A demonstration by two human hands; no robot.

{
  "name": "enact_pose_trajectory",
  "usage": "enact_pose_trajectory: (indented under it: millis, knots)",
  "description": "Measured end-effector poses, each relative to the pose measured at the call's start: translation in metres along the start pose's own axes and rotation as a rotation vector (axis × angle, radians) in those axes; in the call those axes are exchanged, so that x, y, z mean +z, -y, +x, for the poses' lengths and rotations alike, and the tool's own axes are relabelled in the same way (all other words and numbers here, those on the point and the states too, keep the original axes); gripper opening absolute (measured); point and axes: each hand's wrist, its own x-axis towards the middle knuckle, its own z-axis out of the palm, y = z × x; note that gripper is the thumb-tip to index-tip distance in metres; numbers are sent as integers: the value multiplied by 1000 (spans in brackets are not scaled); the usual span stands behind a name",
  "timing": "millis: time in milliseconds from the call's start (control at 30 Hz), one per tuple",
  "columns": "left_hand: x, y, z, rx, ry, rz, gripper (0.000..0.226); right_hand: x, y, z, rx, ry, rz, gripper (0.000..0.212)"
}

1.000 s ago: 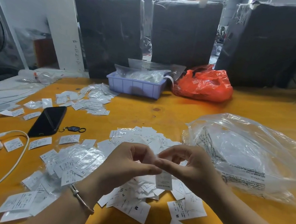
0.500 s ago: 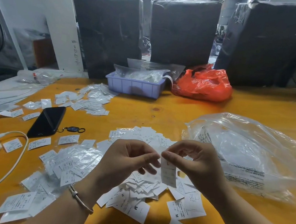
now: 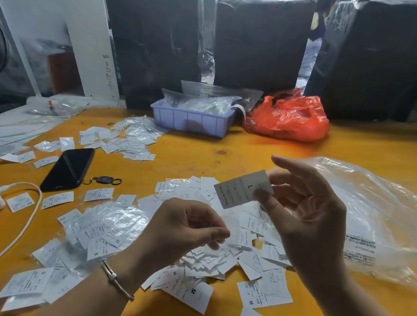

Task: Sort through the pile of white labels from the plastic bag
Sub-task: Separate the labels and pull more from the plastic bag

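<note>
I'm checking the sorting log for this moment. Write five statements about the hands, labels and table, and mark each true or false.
1. The right hand pinches a white rectangular label printed with L, raised above the table. True.
2. The left hand grips the black smartphone. False: the phone lies on the yellow wooden table, apart from both hands.
3. The lilac plastic tray stands beside the orange plastic bag. True.
4. The clear plastic bag lies left of the loose pile of white labels. False: it lies right of it.
5. The left wrist wears a thin bracelet. True.
</note>
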Motion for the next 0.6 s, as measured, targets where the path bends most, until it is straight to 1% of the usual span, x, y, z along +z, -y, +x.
enact_pose_trajectory:
  millis: [200, 433, 600]
  knots:
    - [-1, -1, 0, 12, 20, -18, 17, 2, -2, -1, -82, 47, -114, 46]
    - [-4, -2, 0, 8, 20, -60, 15, -1, -6, 2, -110, 76, -179, 43]
    - [-5, -2, 0, -34, 36, -80, 12, -2, -8, 2, -96, 124, -198, 39]
